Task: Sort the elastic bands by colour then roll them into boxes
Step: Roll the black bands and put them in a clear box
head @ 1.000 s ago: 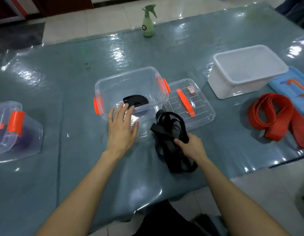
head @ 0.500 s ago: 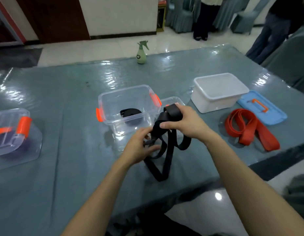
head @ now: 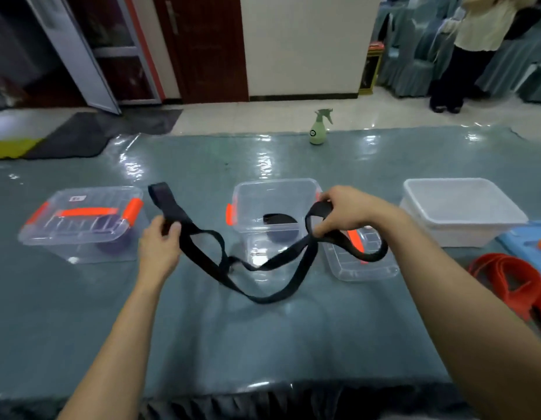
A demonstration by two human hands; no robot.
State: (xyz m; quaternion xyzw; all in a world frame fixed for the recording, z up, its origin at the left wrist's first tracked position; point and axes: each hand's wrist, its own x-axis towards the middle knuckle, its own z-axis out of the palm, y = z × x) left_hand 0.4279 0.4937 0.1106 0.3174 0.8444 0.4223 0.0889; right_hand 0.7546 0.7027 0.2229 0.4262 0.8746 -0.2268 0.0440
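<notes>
Left hand [head: 160, 247] fist-curled round one end of the long black flat elastic band [head: 169, 204], thumb on top, and a short tail of the band sticks up above the fist. Right hand [head: 345, 212] has its fingers curled down, pinching the same band further along, with a loop hanging off to the right of it. The hands are held apart and the band sags in tangled loops between them, above the grey-green plastic-covered table [head: 202, 334]; the lowest loop is down at the tabletop (touching or not, cannot tell).

Right behind the band is the open clear plastic box with orange latches [head: 254, 204], with a rolled black band [head: 278, 219] inside it. Its clear lid with an orange handle [head: 363, 265] lies flat just right of it. To the left stands a closed clear box with an orange handle [head: 81, 219], something purple blurred inside. To the right, a white opaque tub [head: 414, 189], then a blue lid [head: 530, 241] and a pile of red-orange bands [head: 511, 277] at the frame edge. A green spray bottle [head: 319, 128] stands at the far table edge. A person [head: 472, 40] stands in the background
</notes>
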